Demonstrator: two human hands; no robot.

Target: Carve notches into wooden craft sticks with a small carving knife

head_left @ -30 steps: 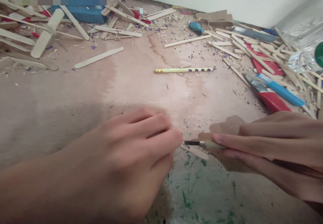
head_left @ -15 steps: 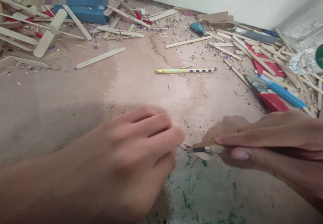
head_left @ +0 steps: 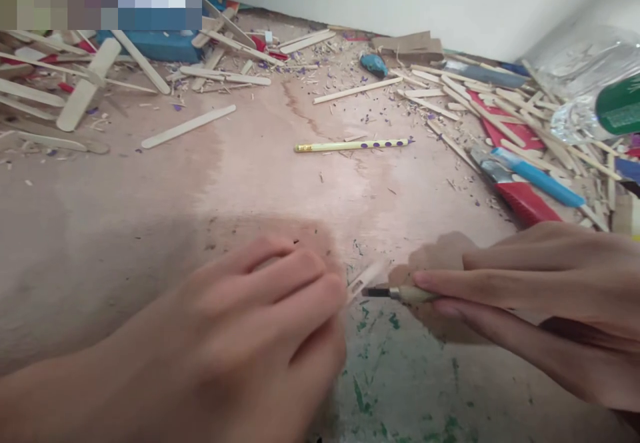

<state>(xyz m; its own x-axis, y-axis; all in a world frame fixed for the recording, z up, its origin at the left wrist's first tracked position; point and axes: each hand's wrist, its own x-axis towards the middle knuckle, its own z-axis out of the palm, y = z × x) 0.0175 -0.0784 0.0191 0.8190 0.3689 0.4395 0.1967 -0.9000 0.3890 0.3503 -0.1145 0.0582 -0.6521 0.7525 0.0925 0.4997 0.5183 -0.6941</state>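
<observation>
- The left hand (head_left: 260, 336) rests low on the worktop (head_left: 150, 216), fingers curled in tight, pinching one end of a thin wooden stick (head_left: 367, 279); the grip itself is hidden under the fingertips.
- That stick pokes out to the right of the fingers, just above the surface, and looks blurred.
- The right hand (head_left: 530, 296) is closed around a small carving knife (head_left: 400, 292), thumb and forefinger clamped along its pale handle (a pen-style hold). The dark blade points left, its tip just beside the stick.
- Farther back, a yellow pencil (head_left: 350, 144) with purple dots lies alone on the board.
- To the right sit a red-and-blue cutter (head_left: 525, 190) and a clear plastic bottle (head_left: 580, 76), among scattered sticks.
- One long flat craft stick (head_left: 187, 126) lies off to the left, near a blue block (head_left: 160, 42).
</observation>
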